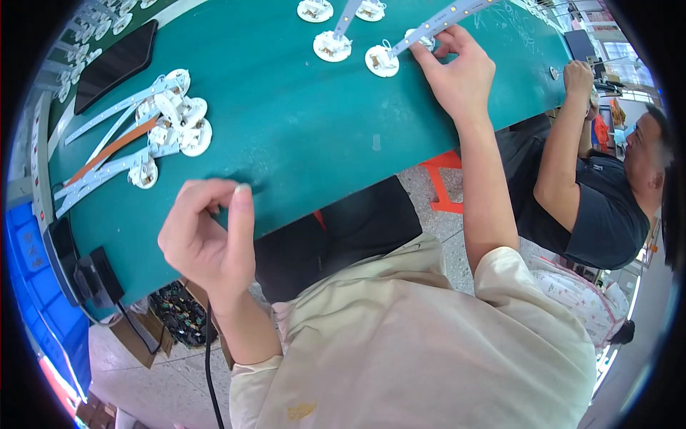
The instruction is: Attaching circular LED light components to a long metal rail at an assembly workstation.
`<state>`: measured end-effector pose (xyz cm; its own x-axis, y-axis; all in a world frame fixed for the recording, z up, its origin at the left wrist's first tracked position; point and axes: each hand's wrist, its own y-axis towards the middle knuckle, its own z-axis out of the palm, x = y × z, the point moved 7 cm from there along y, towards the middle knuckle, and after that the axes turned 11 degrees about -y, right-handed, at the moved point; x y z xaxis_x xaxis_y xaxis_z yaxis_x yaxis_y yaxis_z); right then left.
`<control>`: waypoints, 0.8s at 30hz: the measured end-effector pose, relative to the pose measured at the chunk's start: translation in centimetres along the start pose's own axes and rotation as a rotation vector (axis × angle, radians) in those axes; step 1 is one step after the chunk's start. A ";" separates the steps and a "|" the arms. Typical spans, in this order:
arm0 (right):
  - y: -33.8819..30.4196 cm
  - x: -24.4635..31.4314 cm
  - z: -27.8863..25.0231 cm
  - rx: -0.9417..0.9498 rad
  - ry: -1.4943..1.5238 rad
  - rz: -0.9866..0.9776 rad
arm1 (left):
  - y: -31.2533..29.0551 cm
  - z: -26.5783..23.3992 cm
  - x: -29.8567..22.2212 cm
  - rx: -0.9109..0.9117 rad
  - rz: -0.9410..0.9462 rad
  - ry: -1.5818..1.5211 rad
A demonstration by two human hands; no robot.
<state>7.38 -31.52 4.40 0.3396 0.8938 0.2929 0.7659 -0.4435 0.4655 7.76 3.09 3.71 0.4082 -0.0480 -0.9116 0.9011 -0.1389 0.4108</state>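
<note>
My left hand [207,239] is raised over the near edge of the green table, thumb and forefinger pressed together. Whatever they may hold is too small or hidden. At the far side, my right hand [464,75] closes its thumb and fingers around a white round lamp base [421,38], partly covered by an LED strip [446,19]. That strip runs up to the right from another white base [382,61] just left of the hand. A further base with a strip [333,46] stands left of these, and more bases [315,9] sit at the top edge.
To the left lies a pile of LED strips with white bases [193,136], with an orange-brown strip [114,149] among them. Behind it is a black flat tablet or phone [118,66]. A black box-like device [98,275] is at the near-left corner. A co-worker [597,186] sits right.
</note>
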 end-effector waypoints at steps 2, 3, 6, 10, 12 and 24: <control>-0.7 -0.1 -0.5 -0.004 0.020 -0.034 | 0.2 1.0 0.0 0.012 -0.007 0.082; -1.1 -0.1 -0.8 -0.012 0.036 -0.061 | 0.1 2.6 -0.8 0.097 0.119 0.219; -2.9 -0.6 -1.3 0.026 0.071 -0.022 | -1.2 8.2 -3.3 0.351 0.367 0.455; -3.4 -0.9 -2.0 0.084 0.114 0.007 | -2.8 14.7 -2.1 0.423 0.340 0.603; -3.3 -0.6 -2.2 0.144 0.115 -0.017 | -2.9 16.8 -0.9 0.422 0.328 0.623; -5.1 -1.1 -1.8 0.257 0.438 -0.021 | -2.6 17.4 -1.0 0.254 0.441 0.774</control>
<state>2.09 -30.34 3.22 0.1041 0.7659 0.6344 0.8982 -0.3464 0.2708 2.42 -13.71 3.30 0.7728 0.5137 -0.3726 0.6193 -0.4822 0.6197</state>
